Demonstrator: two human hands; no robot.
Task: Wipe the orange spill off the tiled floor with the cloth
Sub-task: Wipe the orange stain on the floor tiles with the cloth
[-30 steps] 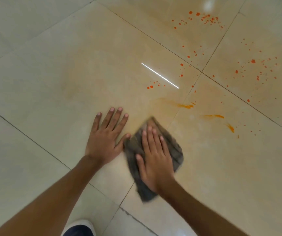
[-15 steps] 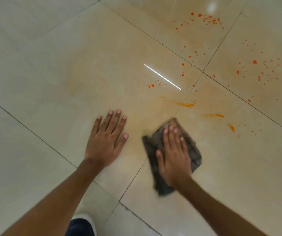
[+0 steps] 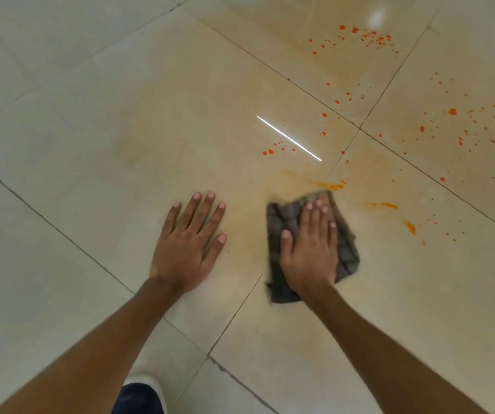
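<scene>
My right hand lies flat on a dark grey checked cloth, pressing it onto the beige tiled floor over a grout line. Just beyond the cloth's far edge runs an orange smear. More orange smears lie to its right, and orange droplets are scattered over the far right tiles. Another cluster of droplets sits at the top. A faint orange film tints the tiles around the cloth. My left hand rests flat on the floor left of the cloth, fingers spread, holding nothing.
A bright streak of reflected light crosses the tile ahead of the cloth. The toe of a dark shoe with a white sole shows at the bottom edge between my arms.
My right hand has pushed the cloth to the right and forward, away from my left hand, up to the near orange smear. My left hand has stayed planted.
</scene>
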